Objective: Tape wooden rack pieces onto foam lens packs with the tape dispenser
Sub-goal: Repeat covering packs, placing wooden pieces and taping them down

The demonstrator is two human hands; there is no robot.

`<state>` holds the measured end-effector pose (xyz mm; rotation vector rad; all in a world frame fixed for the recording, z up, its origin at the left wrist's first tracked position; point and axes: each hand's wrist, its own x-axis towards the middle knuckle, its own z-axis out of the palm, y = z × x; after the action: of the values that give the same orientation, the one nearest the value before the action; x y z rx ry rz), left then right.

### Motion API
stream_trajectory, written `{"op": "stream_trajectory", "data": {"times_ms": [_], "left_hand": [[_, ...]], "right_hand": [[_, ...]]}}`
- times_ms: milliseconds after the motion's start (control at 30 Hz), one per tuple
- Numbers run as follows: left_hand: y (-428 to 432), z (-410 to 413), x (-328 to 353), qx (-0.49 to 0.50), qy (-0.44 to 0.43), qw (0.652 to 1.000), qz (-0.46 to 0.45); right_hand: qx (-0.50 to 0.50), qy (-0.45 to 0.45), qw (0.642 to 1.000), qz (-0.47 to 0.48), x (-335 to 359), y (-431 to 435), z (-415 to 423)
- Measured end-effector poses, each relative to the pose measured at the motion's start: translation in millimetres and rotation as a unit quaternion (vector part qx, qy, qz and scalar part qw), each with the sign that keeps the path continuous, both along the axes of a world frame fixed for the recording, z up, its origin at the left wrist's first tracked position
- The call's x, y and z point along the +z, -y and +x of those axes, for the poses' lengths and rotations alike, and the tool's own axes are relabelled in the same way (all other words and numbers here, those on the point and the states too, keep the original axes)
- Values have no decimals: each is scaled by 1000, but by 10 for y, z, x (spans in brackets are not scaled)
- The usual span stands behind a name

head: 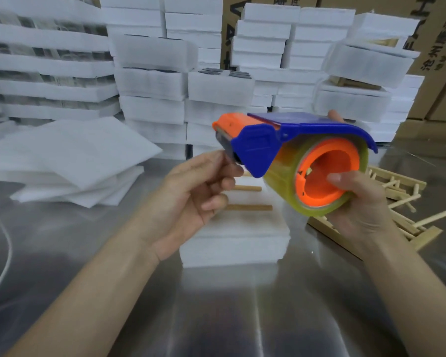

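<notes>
Under both my forearms the bench runs as smooth, shiny steel, with blurred reflections in it. Well beyond my hands rise stacks of finished-looking foam packs, white, blocky and slightly fuzzy at the edges. A few up past my right hand show pale wood on top, so I judge part of the batch is done. Brown cardboard cartons stand behind them. Out past my left hand lies a loose heap of thin, soft foam sheets.

Directly beneath my hands sits the foam lens pack I'm working on, a squat white slab. The round dowels of a wooden rack piece lie across its top, just under my left fingers. I see no tape on it, so this one seems to be at the start: tape drawn out, laid over, cut. Beyond my right wrist is a jumble of more rack pieces, square rails with pegs, waiting.

The tape dispenser is up in the air between my hands, hard blue and orange plastic around a fat, glossy, yellowish roll. My right hand grasps it from below, thumb in the orange core. My left hand pinches at its mouth; whether the clear tape end is between thumb and finger I cannot tell
</notes>
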<state>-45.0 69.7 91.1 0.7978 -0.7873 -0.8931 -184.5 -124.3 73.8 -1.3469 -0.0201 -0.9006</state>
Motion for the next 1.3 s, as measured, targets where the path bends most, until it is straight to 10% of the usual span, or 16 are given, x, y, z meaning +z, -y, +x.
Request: {"op": "stream_trajectory", "data": {"times_ms": [533, 667, 1300], "left_hand": [[-319, 693, 137, 309, -50, 949, 22], [-332, 869, -24, 480, 226, 826, 192], [-151, 889, -267, 499, 251, 805, 200]], "right_hand": [[-179, -48, 982, -22, -73, 638, -175], [-231, -46, 971, -25, -41, 604, -81], [-300, -98, 949, 13, -173, 752, 1]]}}
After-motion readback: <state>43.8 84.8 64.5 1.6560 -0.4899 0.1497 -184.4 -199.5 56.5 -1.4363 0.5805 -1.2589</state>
